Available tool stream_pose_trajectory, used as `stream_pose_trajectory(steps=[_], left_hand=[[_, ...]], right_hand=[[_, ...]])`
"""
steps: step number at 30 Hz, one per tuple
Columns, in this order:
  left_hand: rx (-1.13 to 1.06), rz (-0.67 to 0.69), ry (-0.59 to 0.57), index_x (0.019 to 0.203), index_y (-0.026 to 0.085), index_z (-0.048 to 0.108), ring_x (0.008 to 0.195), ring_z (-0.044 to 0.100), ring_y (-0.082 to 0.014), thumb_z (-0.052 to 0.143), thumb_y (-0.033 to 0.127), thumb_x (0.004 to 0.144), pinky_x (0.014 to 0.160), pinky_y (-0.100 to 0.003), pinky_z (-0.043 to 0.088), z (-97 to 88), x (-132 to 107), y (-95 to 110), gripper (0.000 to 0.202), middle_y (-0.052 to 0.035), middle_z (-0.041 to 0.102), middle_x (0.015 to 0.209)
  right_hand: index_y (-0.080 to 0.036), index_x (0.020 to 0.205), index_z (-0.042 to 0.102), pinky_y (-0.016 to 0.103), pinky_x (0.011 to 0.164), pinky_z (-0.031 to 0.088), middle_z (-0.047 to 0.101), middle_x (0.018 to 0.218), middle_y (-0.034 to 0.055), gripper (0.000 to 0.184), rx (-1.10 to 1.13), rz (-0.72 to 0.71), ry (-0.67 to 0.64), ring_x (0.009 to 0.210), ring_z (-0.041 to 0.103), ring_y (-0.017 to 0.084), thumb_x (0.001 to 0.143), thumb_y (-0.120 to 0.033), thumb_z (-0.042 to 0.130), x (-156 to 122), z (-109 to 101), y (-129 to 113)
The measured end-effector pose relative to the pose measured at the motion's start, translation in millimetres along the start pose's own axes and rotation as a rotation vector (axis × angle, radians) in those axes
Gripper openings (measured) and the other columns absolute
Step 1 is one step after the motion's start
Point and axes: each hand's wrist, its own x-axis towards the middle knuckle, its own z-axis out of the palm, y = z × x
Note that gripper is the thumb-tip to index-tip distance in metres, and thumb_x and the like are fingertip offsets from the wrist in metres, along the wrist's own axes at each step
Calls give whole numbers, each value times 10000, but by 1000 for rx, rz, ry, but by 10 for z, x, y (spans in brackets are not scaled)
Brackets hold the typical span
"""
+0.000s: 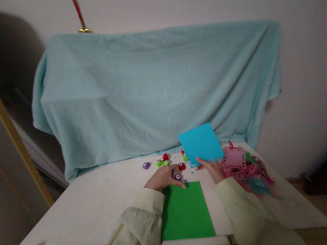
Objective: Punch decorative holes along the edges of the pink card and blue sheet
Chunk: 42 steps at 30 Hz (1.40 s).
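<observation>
My right hand pinches a blue square of paper by its lower edge, which has a row of small cut-outs. The sheet is raised and tilted above the table. My left hand curves its thumb and fingers, spread apart, around a small purple paper punch with an eye-like top; contact is unclear. Close by are a red punch and green punches. Beneath the left hand lies a green sheet at the table's front edge.
Another purple punch stands farther left. A pink sheet with cut-out edges rests on a heap of pink, green and blue paper strips at right. A light blue cloth hangs behind the white table.
</observation>
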Motion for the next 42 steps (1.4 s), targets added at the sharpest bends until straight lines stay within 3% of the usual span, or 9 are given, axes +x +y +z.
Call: stream_pose_trajectory(steps=[4, 10, 16, 21, 26, 32, 36, 42], left_hand=[[77, 3, 18, 877, 220, 630, 583, 537, -157, 784, 514, 467, 529, -218, 304, 45, 5, -6, 527, 9, 600, 655], [14, 24, 104, 839, 220, 641, 577, 540, -147, 708, 460, 624, 553, -222, 345, 70, 21, 49, 329, 6, 610, 646], [-334, -85, 328, 990, 197, 613, 542, 578, -131, 597, 450, 747, 544, -225, 414, 64, 84, 94, 351, 8, 639, 686], [-775, -150, 432, 1042, 161, 571, 775, 664, -183, 643, 444, 727, 707, -290, 510, 118, 192, 17, 430, -81, 688, 904], [-1088, -203, 395, 933, 151, 526, 777, 677, -178, 680, 399, 723, 781, -351, 531, 179, 231, 0, 359, -108, 686, 912], [-1321, -108, 368, 932, 140, 576, 951, 641, -185, 618, 331, 804, 928, -325, 481, 202, 217, 35, 233, -110, 642, 1058], [-1380, -97, 347, 1016, 136, 595, 1054, 592, -189, 633, 285, 799, 1001, -308, 425, 216, 215, 36, 266, -114, 584, 1190], [-1338, -139, 329, 1013, 115, 609, 1015, 611, -195, 704, 252, 737, 981, -320, 446, 237, 212, 18, 322, -122, 637, 1085]], right_hand=[[-228, 843, 644, 331, 560, 503, 685, 692, -12, 280, -9, 14, 5, 558, 599, 187, 646, -419, 705, -15, 9, -16], [-223, 866, 645, 326, 556, 500, 700, 748, 16, 307, -6, 9, 11, 564, 606, 187, 646, -429, 703, -20, 6, -12], [-211, 851, 635, 328, 542, 498, 688, 671, 2, 320, -13, -2, 6, 539, 602, 191, 644, -445, 706, -3, 2, -12], [-213, 946, 621, 323, 536, 499, 703, 771, 21, 409, 14, 4, 26, 549, 607, 192, 622, -438, 729, -16, 16, -36], [-215, 945, 628, 314, 522, 496, 702, 783, 12, 419, 27, -6, 4, 546, 605, 185, 614, -448, 734, -38, 40, -65], [-201, 835, 650, 313, 565, 491, 699, 717, 17, 303, -58, -30, -58, 556, 613, 189, 676, -457, 687, -72, 78, -66], [-195, 797, 653, 313, 622, 489, 692, 663, 19, 249, -92, -59, -94, 560, 617, 186, 719, -432, 654, -82, 87, -72], [-205, 760, 637, 314, 619, 485, 687, 666, 18, 225, -122, -82, -91, 571, 617, 191, 736, -428, 633, -88, 98, -76]])
